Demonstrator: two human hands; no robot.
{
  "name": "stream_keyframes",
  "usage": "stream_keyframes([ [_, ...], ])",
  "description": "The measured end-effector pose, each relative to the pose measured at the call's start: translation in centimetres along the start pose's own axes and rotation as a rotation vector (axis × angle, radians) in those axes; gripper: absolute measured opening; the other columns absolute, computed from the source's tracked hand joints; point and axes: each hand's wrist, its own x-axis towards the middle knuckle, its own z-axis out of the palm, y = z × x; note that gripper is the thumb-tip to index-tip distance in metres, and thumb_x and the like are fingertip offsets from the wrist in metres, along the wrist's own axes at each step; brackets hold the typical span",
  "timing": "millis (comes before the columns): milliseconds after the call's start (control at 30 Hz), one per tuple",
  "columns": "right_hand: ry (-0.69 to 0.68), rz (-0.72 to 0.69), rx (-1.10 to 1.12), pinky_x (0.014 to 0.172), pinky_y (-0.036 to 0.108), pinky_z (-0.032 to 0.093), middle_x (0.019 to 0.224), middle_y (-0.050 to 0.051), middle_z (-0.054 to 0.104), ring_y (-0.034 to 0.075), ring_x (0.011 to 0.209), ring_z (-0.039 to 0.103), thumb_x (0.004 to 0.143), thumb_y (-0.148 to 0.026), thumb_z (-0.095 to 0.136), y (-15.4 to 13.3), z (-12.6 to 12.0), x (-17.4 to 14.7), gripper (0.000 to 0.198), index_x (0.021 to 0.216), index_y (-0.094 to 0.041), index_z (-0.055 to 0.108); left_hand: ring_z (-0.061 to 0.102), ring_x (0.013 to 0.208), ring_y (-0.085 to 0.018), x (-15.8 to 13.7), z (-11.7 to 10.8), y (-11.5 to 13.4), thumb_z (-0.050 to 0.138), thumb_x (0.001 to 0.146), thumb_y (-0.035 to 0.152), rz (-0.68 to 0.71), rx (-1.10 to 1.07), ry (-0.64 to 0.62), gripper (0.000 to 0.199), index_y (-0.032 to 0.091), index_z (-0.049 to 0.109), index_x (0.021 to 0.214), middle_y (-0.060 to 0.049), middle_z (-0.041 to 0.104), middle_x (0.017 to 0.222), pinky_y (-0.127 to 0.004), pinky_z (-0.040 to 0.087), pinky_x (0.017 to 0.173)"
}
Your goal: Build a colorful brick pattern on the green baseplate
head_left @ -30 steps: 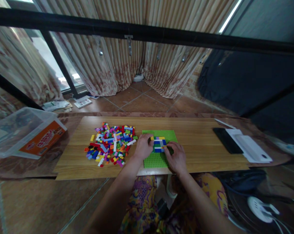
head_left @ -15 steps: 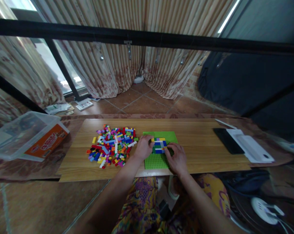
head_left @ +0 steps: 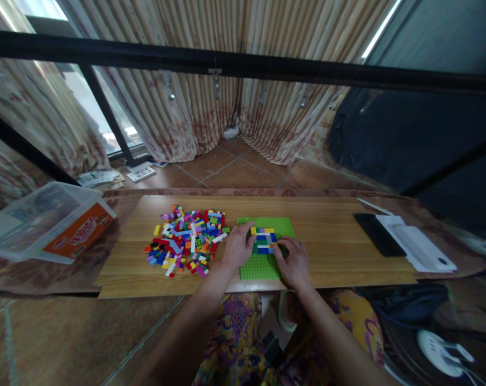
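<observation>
A green studded baseplate (head_left: 261, 267) lies on the wooden board, with a block of toy bricks (head_left: 266, 241) in blue, white, green and yellow rows on it. My left hand (head_left: 238, 245) grips the left side of this block, its fingertips beside a yellow brick (head_left: 253, 231) at the upper left corner. On the opposite side, my right hand (head_left: 294, 261) has its thumb and curled fingers against the block's right edge, near a small yellow-orange piece. Fingers partly hide both edges. To the left of my left hand spreads a heap of loose toy bricks (head_left: 186, 238) in many colours.
The wooden board (head_left: 335, 236) stretches across in front of me. At its right end lie a black flat item (head_left: 377, 234) and a white tray-like item (head_left: 418, 244). A clear plastic box (head_left: 45, 198) with an orange label stands at the left. A dark bar (head_left: 243, 60) crosses above.
The view has shifted very slightly. My left fingers have moved a little at the block's upper left corner, showing more of the yellow brick. My right hand stays at the right edge.
</observation>
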Motion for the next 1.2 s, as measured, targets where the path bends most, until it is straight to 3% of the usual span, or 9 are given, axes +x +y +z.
stream_keyframes([
  [1200, 0.007, 0.001, 0.013, 0.092, 0.047, 0.045, 0.107, 0.012, 0.068, 0.028, 0.102, 0.057, 0.091, -0.051, 0.048, -0.16, -0.03, -0.01, 0.037, 0.093, -0.020, 0.068, 0.059, 0.112, -0.024, -0.08, -0.35, 0.08, 0.058, 0.087, 0.017, 0.030, -0.004, 0.017, 0.033, 0.019, 0.061, 0.119, -0.009, 0.067, 0.119, -0.042, 0.048, 0.101],
])
